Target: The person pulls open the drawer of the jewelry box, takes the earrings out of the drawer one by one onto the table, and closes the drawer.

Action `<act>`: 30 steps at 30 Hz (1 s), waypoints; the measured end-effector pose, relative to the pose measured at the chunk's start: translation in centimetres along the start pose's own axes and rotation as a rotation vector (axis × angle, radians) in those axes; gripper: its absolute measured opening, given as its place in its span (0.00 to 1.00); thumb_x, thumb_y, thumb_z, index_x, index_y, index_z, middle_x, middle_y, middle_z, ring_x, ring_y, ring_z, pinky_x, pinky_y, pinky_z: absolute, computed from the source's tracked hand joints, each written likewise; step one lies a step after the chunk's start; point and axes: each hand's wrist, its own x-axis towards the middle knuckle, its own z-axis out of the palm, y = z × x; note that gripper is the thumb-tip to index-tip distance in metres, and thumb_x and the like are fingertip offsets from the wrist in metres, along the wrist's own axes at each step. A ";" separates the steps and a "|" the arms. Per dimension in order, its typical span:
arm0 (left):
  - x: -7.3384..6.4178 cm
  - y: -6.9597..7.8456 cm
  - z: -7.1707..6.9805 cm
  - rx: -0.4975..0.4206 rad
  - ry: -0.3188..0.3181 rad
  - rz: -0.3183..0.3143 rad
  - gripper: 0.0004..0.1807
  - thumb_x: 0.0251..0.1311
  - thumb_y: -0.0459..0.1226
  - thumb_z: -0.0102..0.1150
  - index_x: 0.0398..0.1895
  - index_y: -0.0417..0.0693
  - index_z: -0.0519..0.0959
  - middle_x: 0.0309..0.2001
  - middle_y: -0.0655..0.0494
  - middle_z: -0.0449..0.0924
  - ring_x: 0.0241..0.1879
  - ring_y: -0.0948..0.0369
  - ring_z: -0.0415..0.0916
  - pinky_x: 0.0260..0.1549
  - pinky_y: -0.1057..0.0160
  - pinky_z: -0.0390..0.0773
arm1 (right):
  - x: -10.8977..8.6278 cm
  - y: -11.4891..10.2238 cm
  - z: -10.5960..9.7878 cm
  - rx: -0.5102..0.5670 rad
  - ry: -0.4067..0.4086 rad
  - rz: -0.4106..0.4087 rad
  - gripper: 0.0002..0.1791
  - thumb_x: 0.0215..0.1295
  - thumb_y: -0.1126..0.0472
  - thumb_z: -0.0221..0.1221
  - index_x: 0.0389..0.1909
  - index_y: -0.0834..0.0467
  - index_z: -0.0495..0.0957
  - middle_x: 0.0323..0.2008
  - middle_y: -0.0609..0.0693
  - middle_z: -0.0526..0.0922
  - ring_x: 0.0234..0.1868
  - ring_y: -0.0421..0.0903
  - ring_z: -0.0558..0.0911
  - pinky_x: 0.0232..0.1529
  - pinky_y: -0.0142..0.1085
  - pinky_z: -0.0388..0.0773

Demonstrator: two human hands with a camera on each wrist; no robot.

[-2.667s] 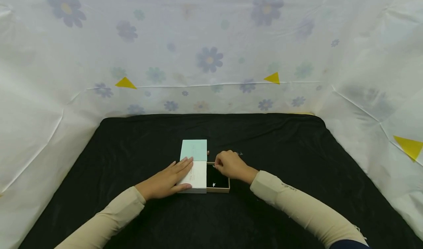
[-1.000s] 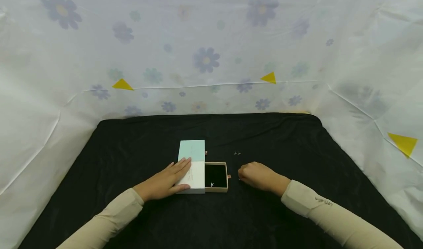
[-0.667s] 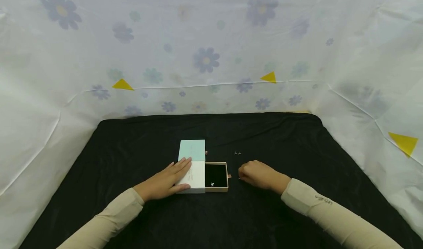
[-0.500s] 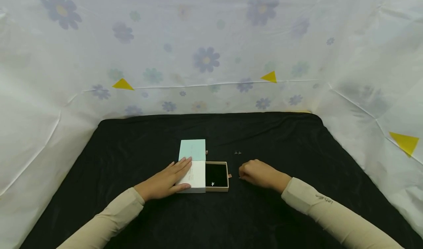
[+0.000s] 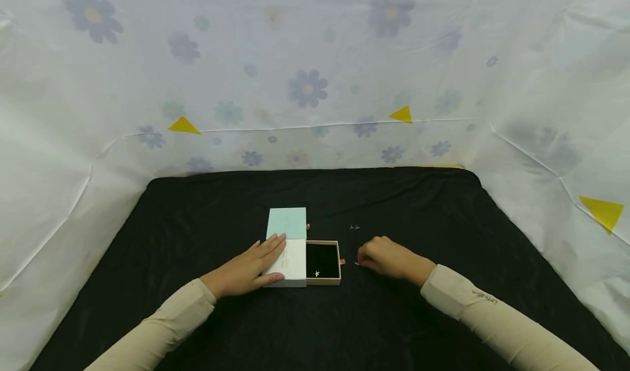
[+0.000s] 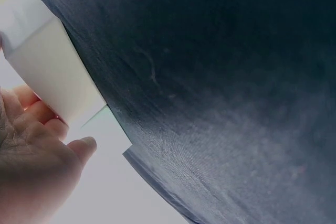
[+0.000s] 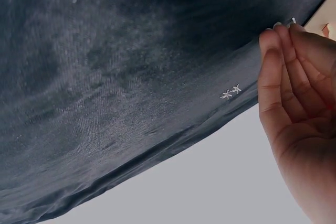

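My left hand (image 5: 246,267) rests with straight fingers on the white sleeve (image 5: 296,259) of a jewellery box. Out of the sleeve's right side sticks a drawer (image 5: 339,275) with a black lining. One silver star-shaped earring (image 5: 317,273) lies near the drawer's front. Just right of the drawer, my right hand (image 5: 389,259) is close over the black cloth, thumb and fingertips pinching another small star earring (image 5: 356,263). A tiny bright bit of that earring (image 7: 294,21) shows at the fingertips in the right wrist view. Two more star earrings (image 7: 231,92) lie side by side on the cloth.
A mint-green box (image 5: 287,223) stands against the back of the white sleeve. A pink ribbon tab (image 5: 343,262) sticks out from the drawer. Black cloth (image 5: 221,327) covers the table, and white flowered sheeting (image 5: 315,48) encloses it.
My right hand has moved from the drawer to the cloth on its right, with one of the drawer's two star earrings. Lately its fingers have shifted slightly, showing more of the earring. The left hand stays put.
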 end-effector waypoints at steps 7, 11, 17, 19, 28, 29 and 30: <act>0.0 -0.1 0.0 0.004 -0.002 0.001 0.43 0.69 0.59 0.42 0.76 0.44 0.45 0.77 0.49 0.41 0.75 0.52 0.39 0.69 0.41 0.48 | 0.0 -0.1 0.0 0.030 0.000 0.001 0.03 0.62 0.65 0.63 0.31 0.55 0.84 0.31 0.46 0.84 0.28 0.33 0.80 0.28 0.27 0.78; 0.0 -0.2 0.0 0.005 -0.001 0.001 0.43 0.69 0.59 0.42 0.76 0.44 0.45 0.77 0.49 0.41 0.75 0.51 0.40 0.69 0.41 0.48 | 0.0 0.0 0.1 0.040 0.000 0.002 0.04 0.62 0.66 0.62 0.30 0.55 0.84 0.30 0.46 0.84 0.28 0.33 0.80 0.28 0.27 0.77; -0.1 -0.1 0.0 0.006 0.002 0.003 0.43 0.69 0.59 0.42 0.76 0.44 0.45 0.77 0.49 0.41 0.75 0.52 0.40 0.69 0.41 0.48 | 0.0 0.0 0.2 0.040 0.015 -0.006 0.04 0.62 0.66 0.63 0.30 0.55 0.84 0.30 0.46 0.84 0.28 0.33 0.80 0.28 0.27 0.78; -0.1 -0.2 0.0 0.007 0.003 0.004 0.43 0.69 0.59 0.43 0.76 0.43 0.46 0.77 0.49 0.41 0.75 0.51 0.40 0.68 0.40 0.48 | -0.1 -0.1 0.3 0.039 0.019 -0.007 0.04 0.62 0.66 0.63 0.30 0.55 0.84 0.31 0.46 0.85 0.29 0.34 0.80 0.28 0.27 0.78; -0.4 -0.1 0.0 -0.003 0.012 -0.003 0.43 0.69 0.59 0.42 0.76 0.43 0.46 0.77 0.49 0.41 0.75 0.51 0.40 0.69 0.40 0.48 | -0.6 -1.0 -0.8 0.046 0.000 0.012 0.02 0.61 0.64 0.64 0.31 0.55 0.84 0.31 0.45 0.84 0.28 0.33 0.79 0.29 0.28 0.77; -0.4 0.0 -0.1 -0.004 0.012 -0.002 0.43 0.69 0.59 0.42 0.76 0.43 0.46 0.77 0.49 0.41 0.75 0.51 0.39 0.69 0.40 0.48 | -0.6 -1.2 -0.9 0.043 0.010 0.008 0.02 0.61 0.64 0.64 0.30 0.55 0.84 0.31 0.44 0.84 0.28 0.33 0.79 0.28 0.28 0.77; -0.4 0.0 -0.1 -0.004 0.012 -0.001 0.43 0.69 0.60 0.42 0.76 0.43 0.46 0.77 0.49 0.41 0.75 0.51 0.39 0.68 0.40 0.48 | -0.7 -1.4 -1.0 0.038 0.023 0.004 0.02 0.62 0.63 0.64 0.30 0.54 0.84 0.30 0.43 0.84 0.28 0.32 0.78 0.28 0.28 0.77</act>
